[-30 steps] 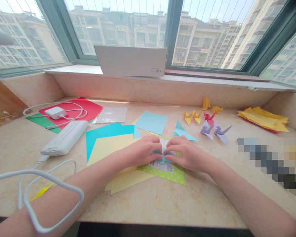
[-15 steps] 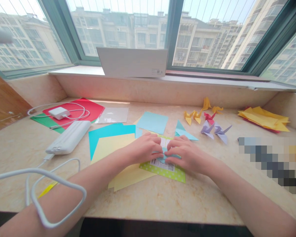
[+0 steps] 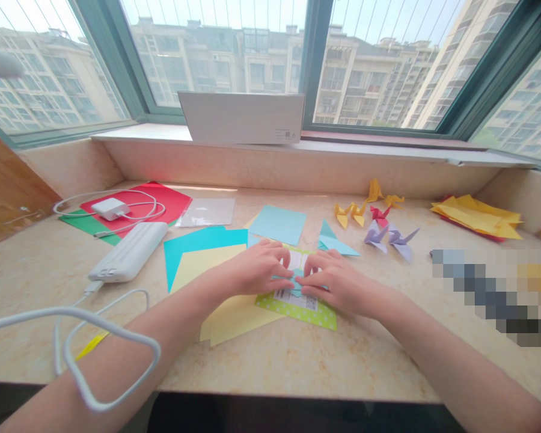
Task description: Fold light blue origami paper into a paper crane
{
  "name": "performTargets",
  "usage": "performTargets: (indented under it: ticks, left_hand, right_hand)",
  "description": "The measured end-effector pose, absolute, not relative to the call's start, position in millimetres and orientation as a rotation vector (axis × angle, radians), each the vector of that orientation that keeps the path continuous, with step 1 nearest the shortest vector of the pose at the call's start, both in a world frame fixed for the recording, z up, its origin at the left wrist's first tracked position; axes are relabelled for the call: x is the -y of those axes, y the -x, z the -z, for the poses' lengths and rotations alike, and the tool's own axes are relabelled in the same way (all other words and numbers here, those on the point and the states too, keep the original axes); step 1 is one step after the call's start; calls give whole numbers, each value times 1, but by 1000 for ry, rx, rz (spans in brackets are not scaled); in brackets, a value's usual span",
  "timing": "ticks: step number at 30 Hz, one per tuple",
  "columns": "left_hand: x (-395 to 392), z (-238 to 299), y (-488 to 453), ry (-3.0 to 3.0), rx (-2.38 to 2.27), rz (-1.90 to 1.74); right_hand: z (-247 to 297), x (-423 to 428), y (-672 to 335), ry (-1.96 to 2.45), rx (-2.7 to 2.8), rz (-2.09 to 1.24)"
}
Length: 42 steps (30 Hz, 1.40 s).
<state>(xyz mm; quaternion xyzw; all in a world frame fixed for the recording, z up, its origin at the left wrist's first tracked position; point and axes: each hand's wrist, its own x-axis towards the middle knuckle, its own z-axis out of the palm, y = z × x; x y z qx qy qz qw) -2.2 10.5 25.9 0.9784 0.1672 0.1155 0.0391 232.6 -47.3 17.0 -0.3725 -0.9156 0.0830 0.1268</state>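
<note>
A small light blue piece of folded origami paper lies between my hands, on top of a green polka-dot packet with a white label. From the left, my left hand has its curled fingers on the paper's edge. My right hand presses its fingertips on the other side, with the index finger reaching across. Much of the folded paper is hidden under the fingers. Pale yellow sheets lie beneath my left wrist and the packet.
Behind the hands are a light blue square sheet and a folded light blue piece. Several paper cranes stand back right, near yellow sheets. A white power bank sits left, its cable looping over my left forearm.
Both hands stay at the folded paper. Their fingers have shifted slightly, and a little more of the paper shows between them. The whole view has moved slightly.
</note>
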Motion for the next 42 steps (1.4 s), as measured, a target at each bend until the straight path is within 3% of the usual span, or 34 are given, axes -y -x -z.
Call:
performTargets:
  ticks: [18, 34, 42]
  left_hand:
    - [-19, -21, 11, -2902, -605, -457]
    - [-13, -37, 10, -2975, -561, -297]
    - [-3, -31, 1, -3094, -224, -356]
  right_hand:
    - [-18, 47, -232, 1036, 2645, -171]
    - [-14, 45, -235, 1023, 2639, -148]
    - [-5, 39, -235, 935, 2612, -33]
